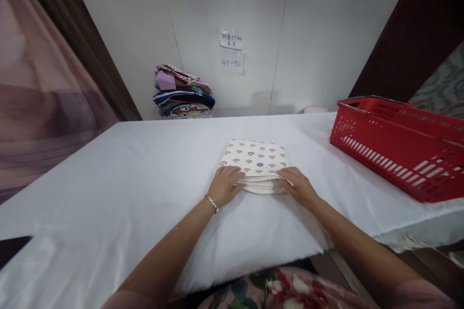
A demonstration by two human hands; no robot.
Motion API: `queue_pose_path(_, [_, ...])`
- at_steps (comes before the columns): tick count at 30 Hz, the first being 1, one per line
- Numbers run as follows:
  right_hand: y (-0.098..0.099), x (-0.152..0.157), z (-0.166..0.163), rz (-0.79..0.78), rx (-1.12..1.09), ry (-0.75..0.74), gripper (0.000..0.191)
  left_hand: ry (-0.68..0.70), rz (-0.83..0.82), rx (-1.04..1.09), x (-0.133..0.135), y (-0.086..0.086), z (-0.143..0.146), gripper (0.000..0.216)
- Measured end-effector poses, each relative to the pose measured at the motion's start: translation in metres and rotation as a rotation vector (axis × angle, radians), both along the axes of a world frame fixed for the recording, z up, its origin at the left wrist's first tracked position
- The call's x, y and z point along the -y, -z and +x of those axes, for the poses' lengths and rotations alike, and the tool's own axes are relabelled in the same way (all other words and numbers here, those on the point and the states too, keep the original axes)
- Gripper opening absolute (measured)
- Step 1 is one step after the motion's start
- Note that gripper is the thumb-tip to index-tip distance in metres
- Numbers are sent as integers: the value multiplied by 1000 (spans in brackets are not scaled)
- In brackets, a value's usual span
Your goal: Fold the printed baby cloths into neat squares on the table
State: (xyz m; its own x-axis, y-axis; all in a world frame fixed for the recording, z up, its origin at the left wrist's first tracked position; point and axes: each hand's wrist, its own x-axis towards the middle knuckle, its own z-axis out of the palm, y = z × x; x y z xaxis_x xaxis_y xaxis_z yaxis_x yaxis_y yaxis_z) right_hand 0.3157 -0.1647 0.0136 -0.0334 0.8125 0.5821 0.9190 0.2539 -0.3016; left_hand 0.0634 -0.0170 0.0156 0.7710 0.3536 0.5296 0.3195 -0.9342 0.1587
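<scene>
A folded white cloth (253, 158) with a print of grey, red and blue mushrooms lies on the white-covered table, its several layers showing along the near edge. My left hand (225, 184), with a bracelet at the wrist, grips the near left corner, fingers on top and thumb at the layered edge. At the near right corner, my right hand (297, 185) pinches the cloth between thumb and fingers in the same way. The undersides of both corners are hidden by my hands.
A red plastic basket (391, 145) with metal handles stands at the table's right. Folded fabrics (184, 91) are piled beyond the far edge, against the white wall. Two paper notes (232, 63) are taped there. A pink curtain (47, 87) hangs at left.
</scene>
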Motion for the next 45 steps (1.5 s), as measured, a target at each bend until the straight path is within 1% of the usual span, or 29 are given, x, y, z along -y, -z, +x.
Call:
queue_pose_path(4, [-1, 0, -2, -17, -19, 3, 26, 49, 50, -20, 18, -3, 11, 13])
queue_pose_path(7, [1, 1, -6, 35, -37, -6, 26, 78, 103, -64, 33, -2, 23, 13])
queue_pose_path(10, [5, 2, -11, 40, -16, -10, 26, 51, 137, -95, 40, -1, 35, 11])
queue_pose_path(13, [9, 3, -14, -22, 72, -32, 26, 22, 158, -140, 39, 1, 42, 7])
queue_pose_path(15, [8, 4, -14, -57, 131, -33, 27, 3, 175, -159, 37, 2, 45, 10])
queue_pose_path(19, [0, 4, -14, -151, 228, -3, 26, -2, 231, -175, 36, 5, 50, 9])
queue_pose_path(22, [-9, 4, -18, -208, 288, 33, 30, -15, 245, -173, 35, 3, 54, 11])
queue_pose_path(26, [-17, -2, -26, -216, 339, 94, 37, -49, 211, -149, 34, -6, 58, 12])
queue_pose_path(30, [-20, -11, -27, -239, 350, 133, 29, -45, 168, -114, 36, -13, 55, 12])
queue_pose_path(32, [-21, -15, -24, -245, 346, 129, 27, -36, 152, -97, 40, -11, 51, 12])
queue_pose_path(34, [-22, -17, -21, -240, 342, 121, 28, -7, 151, -99, 46, -5, 47, 12])
queue_pose_path(37, [-23, -17, -18, -245, 340, 107, 27, 45, 184, -145, 54, 4, 44, 10])
queue_pose_path(39, [-23, -17, -18, -242, 327, 101, 28, 37, 212, -166, 54, 7, 45, 10])
queue_pose_path(42, [-26, -18, -16, -224, 292, 91, 30, -7, 245, -153, 51, 4, 52, 19])
queue_pose_path(45, [-33, -21, -14, -183, 258, 99, 29, -59, 255, -95, 49, -1, 64, 20])
